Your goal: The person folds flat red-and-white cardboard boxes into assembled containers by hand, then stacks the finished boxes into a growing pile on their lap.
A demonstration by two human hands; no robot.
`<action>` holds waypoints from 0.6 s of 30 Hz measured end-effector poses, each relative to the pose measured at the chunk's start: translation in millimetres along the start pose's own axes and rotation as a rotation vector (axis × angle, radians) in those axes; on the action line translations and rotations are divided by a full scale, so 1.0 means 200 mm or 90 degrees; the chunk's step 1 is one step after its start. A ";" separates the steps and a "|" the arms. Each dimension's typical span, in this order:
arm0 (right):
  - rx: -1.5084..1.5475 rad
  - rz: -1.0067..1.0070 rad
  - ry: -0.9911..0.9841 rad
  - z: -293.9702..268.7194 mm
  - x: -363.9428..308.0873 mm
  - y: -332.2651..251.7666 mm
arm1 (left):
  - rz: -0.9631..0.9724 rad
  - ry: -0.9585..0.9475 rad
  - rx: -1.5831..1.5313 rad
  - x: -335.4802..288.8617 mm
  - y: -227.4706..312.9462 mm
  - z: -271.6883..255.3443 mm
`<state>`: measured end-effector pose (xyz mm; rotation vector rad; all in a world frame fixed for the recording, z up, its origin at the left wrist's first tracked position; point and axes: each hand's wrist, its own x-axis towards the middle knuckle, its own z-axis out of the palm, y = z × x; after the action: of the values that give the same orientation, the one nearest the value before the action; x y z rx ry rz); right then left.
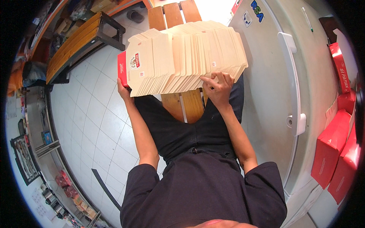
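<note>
Gripping a fanned stack of flat cardboard box blanks [182, 57] above the wooden bench [182, 102] — left hand [122, 89] clasps one end, right hand [218, 89] pinches the other.

A fanned stack of flat carton blanks [186, 57] is seen to be made of matt, pale tan cardboard, smooth on its unprinted side, with a glossy red printed face shown at the left end. The bench [178, 102] beneath is of varnished, orange-brown wood with a slight sheen. To the right, a chest freezer [266, 83] is finished in smooth grey-white painted metal, with a glossy white plastic handle [294, 83]. The floor [91, 114] to the left is laid with smooth, pale glazed tiles. Folded red boxes [330, 148] at far right appear as coated, faintly shiny card.
</note>
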<state>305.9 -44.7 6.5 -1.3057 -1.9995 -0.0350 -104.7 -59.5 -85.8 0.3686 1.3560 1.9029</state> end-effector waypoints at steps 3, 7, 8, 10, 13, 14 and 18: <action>0.015 0.026 -0.013 -0.01 0.01 -0.03 | 0.005 -0.005 0.002 0.01 -0.01 -0.03; 0.016 0.074 -0.013 -0.01 0.02 -0.06 | -0.004 -0.008 0.004 0.02 -0.01 -0.04; 0.009 0.081 -0.013 -0.01 0.03 -0.07 | -0.004 -0.010 0.004 0.02 -0.01 -0.04; -0.006 0.095 -0.014 0.01 0.04 -0.07 | -0.002 0.003 0.008 0.01 -0.01 -0.01; -0.023 0.101 -0.019 0.03 0.04 -0.07 | -0.002 0.004 -0.006 0.01 0.00 -0.01; -0.024 0.099 -0.017 0.03 0.05 -0.08 | -0.002 0.002 -0.015 0.02 0.00 -0.01; -0.058 0.094 -0.024 0.05 0.04 -0.07 | 0.004 0.002 -0.002 0.01 0.00 -0.01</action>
<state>286.6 -40.8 8.5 -1.5188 -1.9466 -0.0327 -106.0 -59.7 -87.3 0.3687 1.3554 1.9119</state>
